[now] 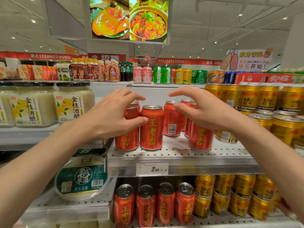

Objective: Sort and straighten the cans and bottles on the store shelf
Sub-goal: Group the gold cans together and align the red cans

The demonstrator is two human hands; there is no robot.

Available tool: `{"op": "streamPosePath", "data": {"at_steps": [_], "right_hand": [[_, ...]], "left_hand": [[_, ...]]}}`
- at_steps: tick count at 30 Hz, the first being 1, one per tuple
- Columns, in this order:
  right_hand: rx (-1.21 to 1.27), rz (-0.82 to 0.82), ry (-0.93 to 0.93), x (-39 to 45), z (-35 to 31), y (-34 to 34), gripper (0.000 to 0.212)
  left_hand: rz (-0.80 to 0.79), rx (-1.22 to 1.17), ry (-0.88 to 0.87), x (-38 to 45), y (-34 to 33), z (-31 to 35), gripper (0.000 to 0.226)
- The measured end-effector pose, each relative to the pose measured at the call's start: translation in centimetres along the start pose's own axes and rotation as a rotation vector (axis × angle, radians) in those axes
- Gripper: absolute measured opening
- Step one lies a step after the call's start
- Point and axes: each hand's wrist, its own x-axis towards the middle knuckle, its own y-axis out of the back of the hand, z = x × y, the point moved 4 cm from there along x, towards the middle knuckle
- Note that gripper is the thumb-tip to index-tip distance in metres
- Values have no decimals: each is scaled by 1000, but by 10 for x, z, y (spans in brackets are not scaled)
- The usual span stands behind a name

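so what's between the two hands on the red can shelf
In the head view, between the left hand and right hand stand two red cans: a label-forward can and a barcode-forward can behind it.

Two bare forearms enter the view from the lower corners. No sleeves reach the visible part of either arm. The left hand and right hand carry no gloves, rings, watch or bands. Fingernails appear short and unpainted. Slight motion blur softens finer detail.
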Motion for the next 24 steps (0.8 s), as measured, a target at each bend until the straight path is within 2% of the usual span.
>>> {"op": "streamPosePath", "data": {"at_steps": [2, 5, 10, 15, 21, 24], "right_hand": [[-92, 8, -87, -6, 17, 13, 43], [-198, -88, -208, -19, 37, 15, 54], [-161, -90, -283, -32, 46, 9, 63], [-16, -20, -215, -27, 43, 9, 59], [191, -35, -135, -11, 27, -13, 48], [276, -34, -117, -5, 22, -20, 50]], "left_hand": [[0, 13, -31, 12, -2, 12, 75], [-48, 7, -47, 24, -11, 21, 67], [-65, -5, -42, 25, -20, 21, 60], [-71, -15, -29, 27, -20, 20, 61], [-74, -9, -23, 27, -20, 20, 61], [-59, -4, -27, 26, -20, 19, 60]]}}
